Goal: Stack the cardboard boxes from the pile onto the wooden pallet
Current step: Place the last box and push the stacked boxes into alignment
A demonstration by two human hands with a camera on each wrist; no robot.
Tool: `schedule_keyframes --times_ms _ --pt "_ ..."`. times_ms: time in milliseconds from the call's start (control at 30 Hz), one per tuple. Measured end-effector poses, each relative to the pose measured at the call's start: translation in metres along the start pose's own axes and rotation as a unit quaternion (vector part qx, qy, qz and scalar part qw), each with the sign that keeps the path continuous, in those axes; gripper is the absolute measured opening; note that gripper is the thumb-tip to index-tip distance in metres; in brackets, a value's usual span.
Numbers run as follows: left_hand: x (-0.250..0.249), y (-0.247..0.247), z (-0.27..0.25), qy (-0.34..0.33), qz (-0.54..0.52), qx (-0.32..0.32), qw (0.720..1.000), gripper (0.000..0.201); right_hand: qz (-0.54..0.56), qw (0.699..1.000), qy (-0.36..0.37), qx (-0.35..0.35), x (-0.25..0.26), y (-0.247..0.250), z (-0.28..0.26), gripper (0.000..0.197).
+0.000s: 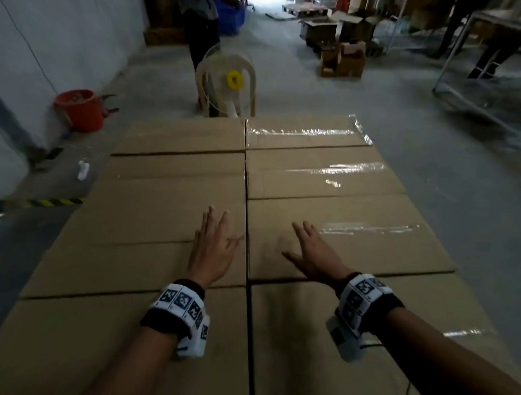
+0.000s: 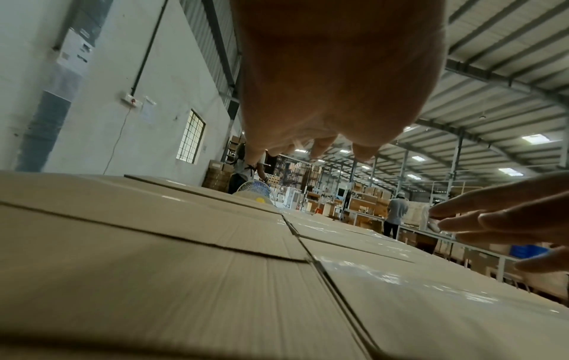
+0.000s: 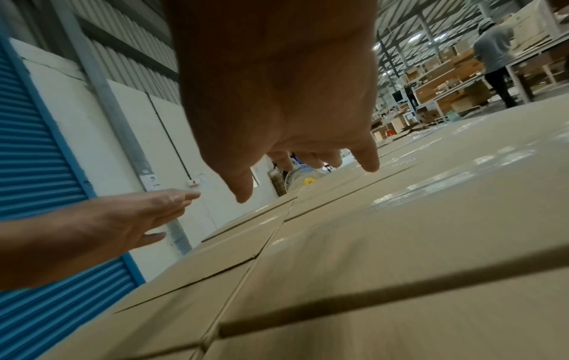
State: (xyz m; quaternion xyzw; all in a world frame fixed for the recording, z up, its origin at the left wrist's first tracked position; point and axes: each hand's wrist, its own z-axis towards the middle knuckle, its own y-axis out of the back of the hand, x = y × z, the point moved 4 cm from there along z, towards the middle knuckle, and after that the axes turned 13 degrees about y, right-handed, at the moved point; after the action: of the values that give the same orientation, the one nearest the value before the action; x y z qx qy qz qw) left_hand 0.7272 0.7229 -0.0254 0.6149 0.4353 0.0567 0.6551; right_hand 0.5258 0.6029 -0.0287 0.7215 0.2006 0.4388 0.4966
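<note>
Cardboard boxes (image 1: 174, 211): matt brown corrugated board, fine ribbing visible in wrist views; right-column tops carry glossy clear tape strips (image 1: 369, 228) w/ bright glare. Bucket (image 1: 78, 109) looks smooth orange plastic; fan (image 1: 226, 83) has thin wire grille, yellow plastic hub. Floor (image 1: 436, 164) dull grey concrete, wristbands (image 1: 178, 310) black cloth w/ printed white tags.
</note>
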Motion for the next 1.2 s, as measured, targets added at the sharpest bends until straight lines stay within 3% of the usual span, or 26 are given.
schedule_keyframes --times_ms 133,233,333,467,600,700,833,967,1200 --pt "0.011 -0.023 -0.076 0.003 -0.029 -0.042 0.999 0.061 0.038 0.998 0.044 -0.014 0.001 0.006 -0.063 0.077" --pt "0.022 -0.048 -0.131 0.050 -0.032 -0.055 0.997 0.062 0.040 0.995 0.090 0.000 -0.005 -0.004 -0.103 0.076" --pt "0.030 -0.077 -0.183 0.132 0.003 -0.082 0.988 0.061 0.041 0.989 0.133 0.053 -0.017 -0.025 -0.136 0.077" --pt "0.043 -0.115 -0.248 0.293 0.055 -0.124 0.947 0.059 0.016 0.974 0.174 0.142 -0.030 -0.056 -0.171 0.076" --pt "0.042 -0.146 -0.289 0.367 0.037 -0.091 0.925 0.065 -0.053 0.956 0.217 0.192 -0.039 -0.076 -0.198 0.073" --pt "0.032 -0.154 -0.301 0.347 0.029 -0.071 0.935 0.064 -0.085 0.946 0.239 0.201 -0.043 -0.083 -0.211 0.075" --pt "0.003 -0.146 -0.314 0.294 -0.017 -0.076 0.953 0.063 -0.050 0.954 0.236 0.177 -0.050 -0.071 -0.225 0.070" --pt "-0.051 -0.140 -0.320 0.216 -0.042 -0.097 0.971 0.064 0.008 0.974 0.192 0.117 -0.069 -0.044 -0.247 0.069" --pt "-0.165 -0.161 -0.306 0.155 -0.093 -0.116 0.977 0.060 0.056 0.982 0.172 0.048 -0.134 0.018 -0.279 0.071"
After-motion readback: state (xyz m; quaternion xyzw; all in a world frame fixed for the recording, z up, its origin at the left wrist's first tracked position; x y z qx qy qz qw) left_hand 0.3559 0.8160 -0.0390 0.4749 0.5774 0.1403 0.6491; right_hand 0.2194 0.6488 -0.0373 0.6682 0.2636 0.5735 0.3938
